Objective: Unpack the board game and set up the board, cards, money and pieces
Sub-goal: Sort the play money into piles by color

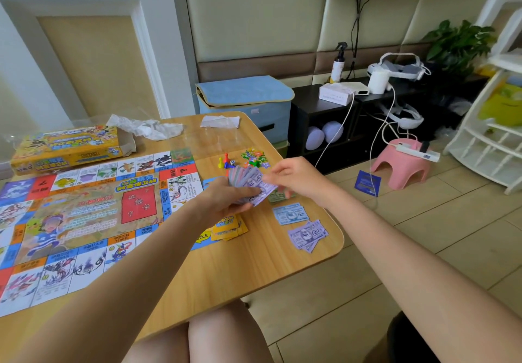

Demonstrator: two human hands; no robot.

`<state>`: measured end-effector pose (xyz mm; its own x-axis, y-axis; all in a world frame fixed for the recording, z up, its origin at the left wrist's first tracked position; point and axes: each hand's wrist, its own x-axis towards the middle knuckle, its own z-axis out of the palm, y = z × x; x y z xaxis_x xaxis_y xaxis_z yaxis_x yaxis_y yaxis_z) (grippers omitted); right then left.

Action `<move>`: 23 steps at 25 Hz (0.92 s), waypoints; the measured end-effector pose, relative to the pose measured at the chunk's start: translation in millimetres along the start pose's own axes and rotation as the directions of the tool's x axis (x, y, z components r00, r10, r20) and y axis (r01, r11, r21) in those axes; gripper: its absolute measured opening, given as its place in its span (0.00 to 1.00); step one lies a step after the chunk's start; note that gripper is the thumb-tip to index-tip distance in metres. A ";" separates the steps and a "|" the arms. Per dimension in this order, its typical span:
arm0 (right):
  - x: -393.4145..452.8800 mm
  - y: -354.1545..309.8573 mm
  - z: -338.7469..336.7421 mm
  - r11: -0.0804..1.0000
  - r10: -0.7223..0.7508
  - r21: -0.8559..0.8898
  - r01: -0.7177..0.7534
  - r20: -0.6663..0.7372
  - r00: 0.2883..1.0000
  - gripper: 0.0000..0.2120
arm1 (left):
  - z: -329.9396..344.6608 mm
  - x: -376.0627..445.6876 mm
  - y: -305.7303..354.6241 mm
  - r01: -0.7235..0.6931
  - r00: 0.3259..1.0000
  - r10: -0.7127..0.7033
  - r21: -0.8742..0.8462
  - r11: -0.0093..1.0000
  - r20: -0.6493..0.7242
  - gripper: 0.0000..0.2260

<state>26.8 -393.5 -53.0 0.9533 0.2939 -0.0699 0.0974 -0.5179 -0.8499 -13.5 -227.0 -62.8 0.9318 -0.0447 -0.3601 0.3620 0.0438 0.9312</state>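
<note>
The colourful game board [84, 221] lies unfolded on the left of the wooden table [240, 272]. My left hand [226, 198] grips a fanned wad of play money [248, 181] above the board's right edge. My right hand [291, 177] pinches a purple note at the wad's right end. On the table to the right lie a green note pile [278, 197], a blue pile [291, 214] and a purple pile [308, 235]. Yellow cards [228, 227] sit below my left hand. Pawns and a die [226, 162] and small plastic pieces [254, 157] lie behind the hands.
The yellow game box [67, 147] sits at the table's back left, with crumpled wrapping [147, 128] and a clear bag [220, 121] behind. Right of the table stand a blue storage box [245, 105], a black shelf [324, 125] and a pink stool [401, 164].
</note>
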 end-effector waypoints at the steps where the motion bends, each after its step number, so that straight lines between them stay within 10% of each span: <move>1: -1.9 -2.7 -0.2 1.000 -0.002 0.026 0.001 0.052 0.999 0.13 | 2.6 -3.0 0.9 -0.001 1.000 0.001 -0.022 1.000 0.013 0.04; 23: -58.8 -1.9 -36.0 0.976 0.115 -0.211 -0.062 0.249 0.962 0.14 | 29.4 -35.5 -7.3 0.028 0.998 -0.027 -0.018 0.999 0.062 0.05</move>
<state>-19.2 -438.7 -28.5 0.8566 0.4234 -0.2948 0.0967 -0.6930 -0.7145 -50.1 -255.0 -55.2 0.9184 -0.1072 -0.3809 0.3884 0.0602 0.9195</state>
